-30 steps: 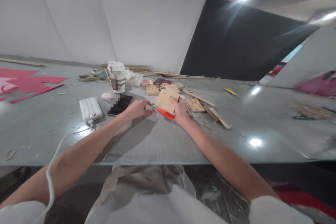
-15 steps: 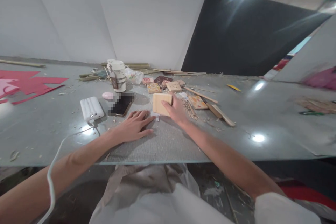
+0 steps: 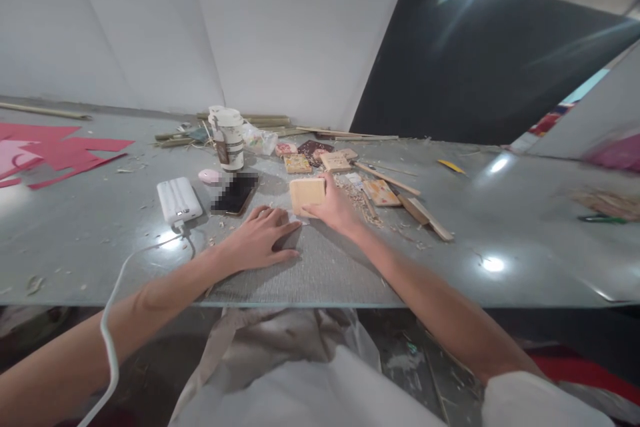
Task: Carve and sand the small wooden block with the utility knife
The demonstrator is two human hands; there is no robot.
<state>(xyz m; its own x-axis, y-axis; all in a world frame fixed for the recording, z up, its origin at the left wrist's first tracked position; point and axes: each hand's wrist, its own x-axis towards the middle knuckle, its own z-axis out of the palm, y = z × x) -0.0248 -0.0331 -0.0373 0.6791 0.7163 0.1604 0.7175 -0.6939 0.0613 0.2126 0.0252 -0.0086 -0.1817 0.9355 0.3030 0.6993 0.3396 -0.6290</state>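
A pale square wooden block [image 3: 306,196] with rounded corners is gripped along its right side by my right hand [image 3: 336,205], thumb across its near face. My left hand [image 3: 265,237] rests palm down on the grey tabletop [image 3: 340,267], fingers spread, to the left of the block and nearer to me. By the tip of its index finger, a small pale scrap lies partly hidden. Just beyond my left hand is a dark phone [image 3: 239,195]. Wood shavings [image 3: 361,197] are scattered right of my right hand.
Left of the phone stand a white power bank [image 3: 179,201] with a cable and a paper cup [image 3: 230,140]. Painted wooden tiles [image 3: 381,193] and wood strips [image 3: 431,219] lie beyond and to the right. Red paper [image 3: 65,153] lies far left, a yellow cutter [image 3: 451,167] right.
The block has tilted slightly in my right hand, its thumb now lower on the face. My left hand stays on the table. The whole view has shifted a little.
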